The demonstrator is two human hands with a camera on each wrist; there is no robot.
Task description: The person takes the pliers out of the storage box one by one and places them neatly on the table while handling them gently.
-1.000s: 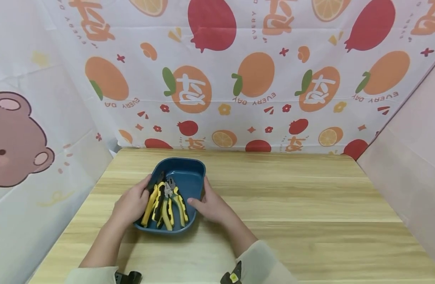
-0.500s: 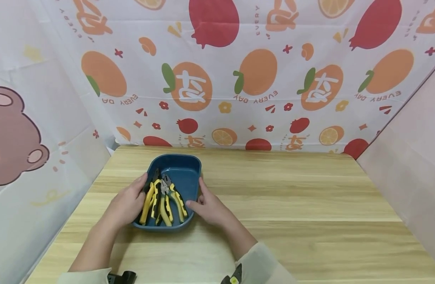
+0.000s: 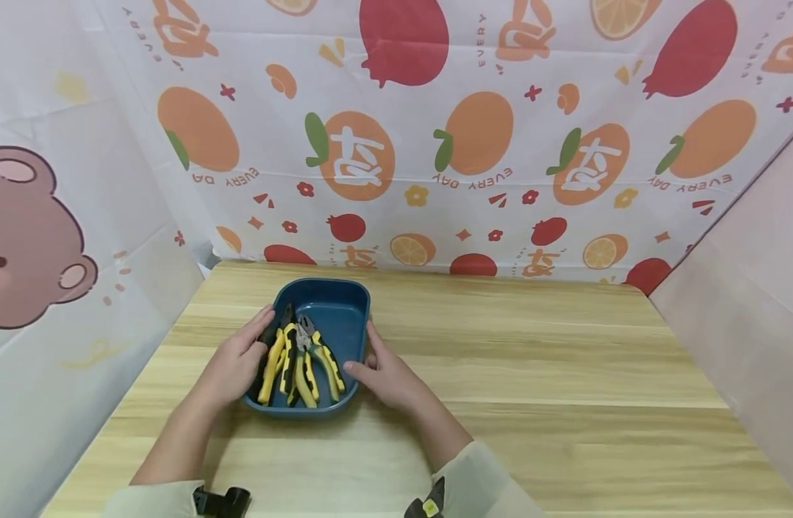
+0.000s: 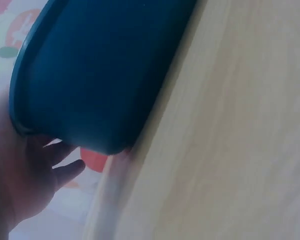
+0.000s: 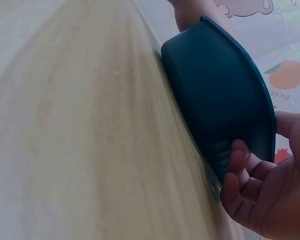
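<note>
A dark blue rounded-corner plastic bin (image 3: 347, 324) sits left of centre on the table in the head view. Several pliers (image 3: 297, 363) with yellow-and-black handles lie along its left side, jaws toward the far end. My left hand (image 3: 234, 363) grips the bin's left wall. On the opposite wall my right hand (image 3: 390, 378) holds on, thumb at the rim. Curled fingers (image 5: 235, 165) of that hand meet the outer wall in the right wrist view. Past the bin's (image 4: 100, 75) outer side, the left wrist view shows part of my left hand (image 4: 25, 185).
The wooden table (image 3: 539, 403) stretches away to the right of the bin. A fruit-print cloth (image 3: 474, 216) hangs behind it, and a pale cloth with a bear print (image 3: 34, 244) borders the left side. Dark wrist-worn devices show at both sleeves.
The bin has shifted slightly away from me and turned a little straighter, with both hands keeping their hold. The pliers stay in place inside it. The head view has shifted slightly.
</note>
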